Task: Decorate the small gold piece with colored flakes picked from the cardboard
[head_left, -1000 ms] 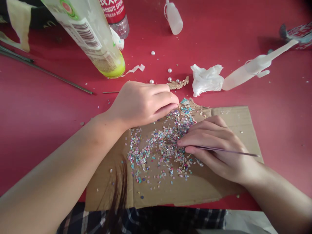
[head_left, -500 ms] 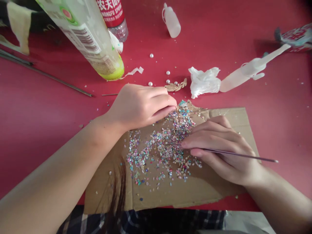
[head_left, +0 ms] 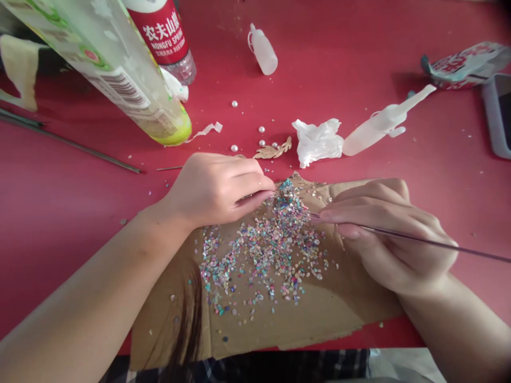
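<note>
A sheet of brown cardboard [head_left: 351, 314] lies on the red table [head_left: 72, 202], strewn with several small iridescent shell chips [head_left: 263, 255]. My left hand [head_left: 215, 186] is closed, its fingertips pinching a small gold piece coated with chips [head_left: 285, 190] at the cardboard's far edge. My right hand [head_left: 391, 234] is closed round a long thin metal needle [head_left: 419, 238], whose tip reaches toward that piece.
Behind stand a tall green-labelled bottle [head_left: 120, 80] and a red-labelled water bottle [head_left: 163, 32]. A crumpled tissue [head_left: 317, 139], two squeeze glue bottles [head_left: 379, 123] [head_left: 262, 49], loose pearls [head_left: 261, 129], a gold leaf charm [head_left: 273, 151], thin rods [head_left: 80, 149] and a phone [head_left: 499, 111] lie about.
My right hand has moved up and right, bringing the needle tip from the chip pile to the gold piece. The view has shifted slightly; the left hand has kept its pinch.
</note>
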Demonstrator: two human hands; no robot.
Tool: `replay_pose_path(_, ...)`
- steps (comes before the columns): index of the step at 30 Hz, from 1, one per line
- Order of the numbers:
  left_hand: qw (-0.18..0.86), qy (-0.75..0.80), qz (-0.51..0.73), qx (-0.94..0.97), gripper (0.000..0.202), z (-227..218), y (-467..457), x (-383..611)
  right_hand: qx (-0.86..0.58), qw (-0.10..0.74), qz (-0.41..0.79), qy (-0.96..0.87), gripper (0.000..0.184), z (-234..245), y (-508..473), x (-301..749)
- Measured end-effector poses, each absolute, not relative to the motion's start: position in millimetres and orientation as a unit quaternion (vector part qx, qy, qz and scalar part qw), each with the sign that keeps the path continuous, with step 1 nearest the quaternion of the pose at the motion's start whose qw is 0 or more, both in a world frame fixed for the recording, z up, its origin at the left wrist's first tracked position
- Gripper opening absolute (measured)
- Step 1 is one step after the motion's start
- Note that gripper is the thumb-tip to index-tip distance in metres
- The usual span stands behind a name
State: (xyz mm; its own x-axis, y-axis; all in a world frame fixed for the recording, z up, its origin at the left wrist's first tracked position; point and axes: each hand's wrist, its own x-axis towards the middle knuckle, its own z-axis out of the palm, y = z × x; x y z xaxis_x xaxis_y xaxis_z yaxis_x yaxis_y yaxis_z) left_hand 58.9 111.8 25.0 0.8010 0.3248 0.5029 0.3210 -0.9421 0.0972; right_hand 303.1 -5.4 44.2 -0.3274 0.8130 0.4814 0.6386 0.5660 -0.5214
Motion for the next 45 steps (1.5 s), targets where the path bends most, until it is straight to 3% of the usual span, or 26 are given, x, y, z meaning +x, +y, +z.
replay_pose_path(10,-0.072,0.122,0.252,0.957,0.011,26.3,108.8,60.4,-0.469,0.337,0.114,-0.808,0.01,40.5,-3.3,293.5)
replay_pose_path(45,-0.063,0.121,0.233,0.963,0.012,26.9,108.0,61.1,-0.479,0.327,0.126,-0.805,0.01,39.6,-1.8,291.3)
